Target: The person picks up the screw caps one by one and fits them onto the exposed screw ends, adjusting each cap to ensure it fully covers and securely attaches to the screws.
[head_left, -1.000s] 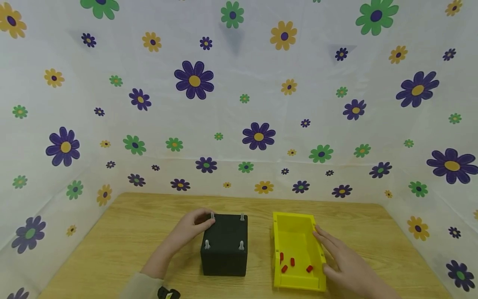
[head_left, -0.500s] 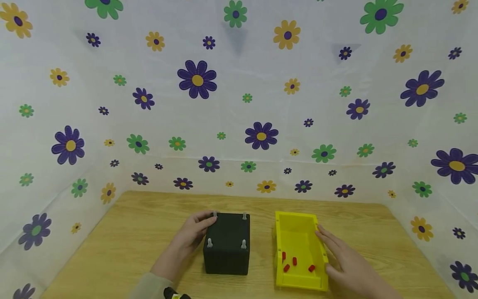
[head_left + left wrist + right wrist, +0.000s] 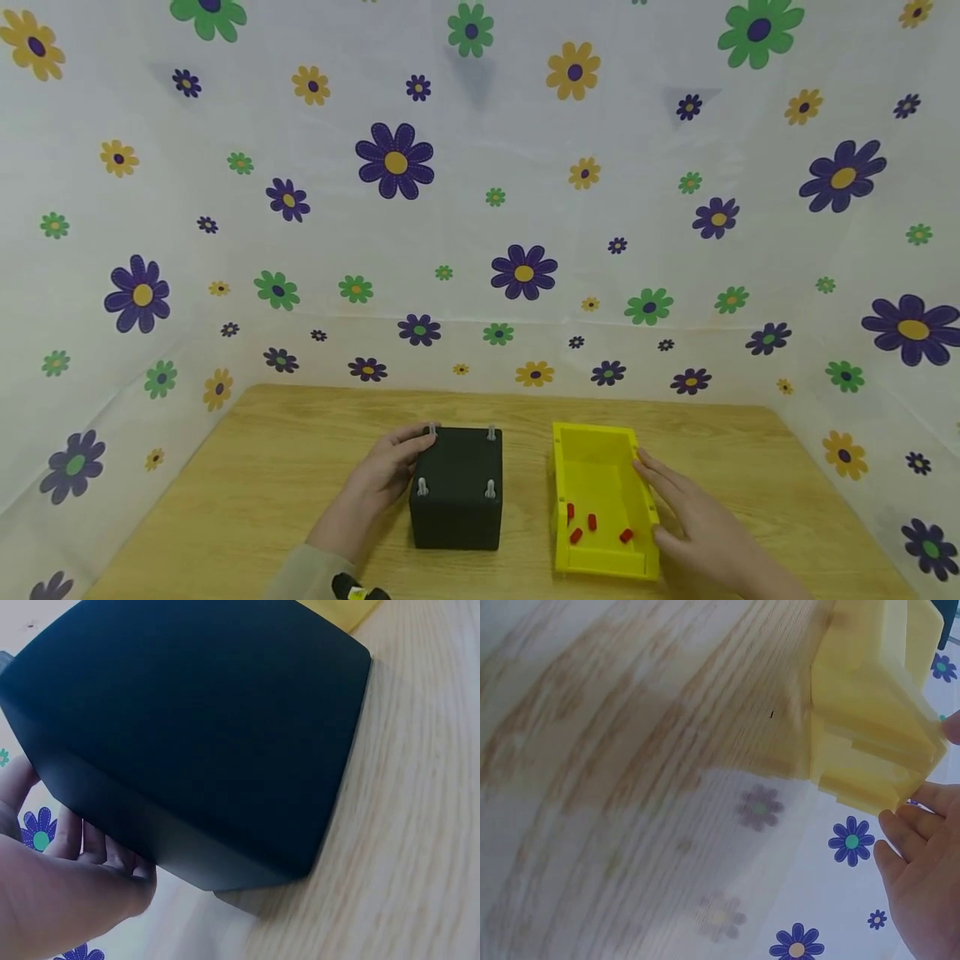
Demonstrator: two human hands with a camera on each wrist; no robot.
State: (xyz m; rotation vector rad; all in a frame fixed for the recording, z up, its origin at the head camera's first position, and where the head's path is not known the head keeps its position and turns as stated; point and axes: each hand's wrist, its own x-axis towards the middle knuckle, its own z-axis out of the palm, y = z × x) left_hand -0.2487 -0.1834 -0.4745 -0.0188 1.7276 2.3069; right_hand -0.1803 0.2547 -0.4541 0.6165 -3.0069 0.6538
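Pcs (image 3: 592, 522) in bin (image 3: 596, 475), head cam only

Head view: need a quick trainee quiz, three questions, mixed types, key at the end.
1. Count: how many red pieces show inside the yellow bin?

2. True or false: clear pegs stand near the corners of the top of the black box.

3. Multiple choice: what does the person's right grip touch?
A. The black box
B. The yellow bin
C. A red piece

Key:
1. Four.
2. True; four of them show.
3. B; it rests against the bin's right side.
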